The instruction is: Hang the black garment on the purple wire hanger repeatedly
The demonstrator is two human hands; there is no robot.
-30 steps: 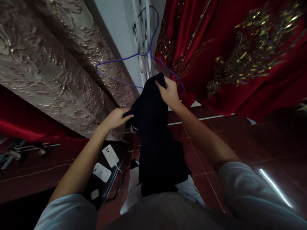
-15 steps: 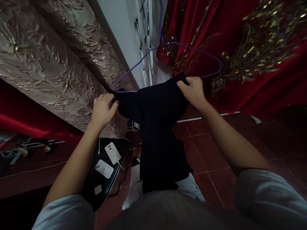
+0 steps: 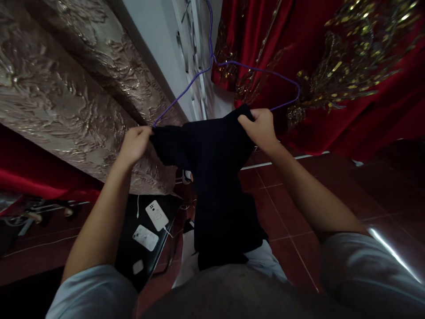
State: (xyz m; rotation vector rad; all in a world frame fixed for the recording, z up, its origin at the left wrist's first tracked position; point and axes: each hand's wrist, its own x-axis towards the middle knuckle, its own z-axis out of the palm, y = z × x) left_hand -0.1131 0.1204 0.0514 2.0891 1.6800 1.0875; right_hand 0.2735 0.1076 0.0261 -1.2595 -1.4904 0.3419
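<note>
A dark navy, nearly black garment, shaped like a T-shirt [image 3: 219,168], hangs stretched between my hands in front of my body. My left hand [image 3: 135,142] pinches its upper left corner. My right hand [image 3: 260,126] grips the upper right part, thumb on top of the cloth. Behind the garment's top edge is a purple wire hanger [image 3: 252,67], its left end reaching the cloth by my left fingers. The hanger's right end sticks out past my right hand, uncovered. Its lower bar is mostly hidden by the cloth.
On the left, a black table [image 3: 162,201] holds two phones, one a white phone [image 3: 157,215] on a cable, and a small white case [image 3: 137,266]. A beige textured curtain [image 3: 86,88] hangs left, a red curtain with gold sequins [image 3: 305,119] right. Red tiles [image 3: 282,212] cover the floor.
My left hand has closed on the garment's left corner and pulled it outward over the hanger's left end, covering the bar there. Hanger and right hand have shifted slightly left in view.
</note>
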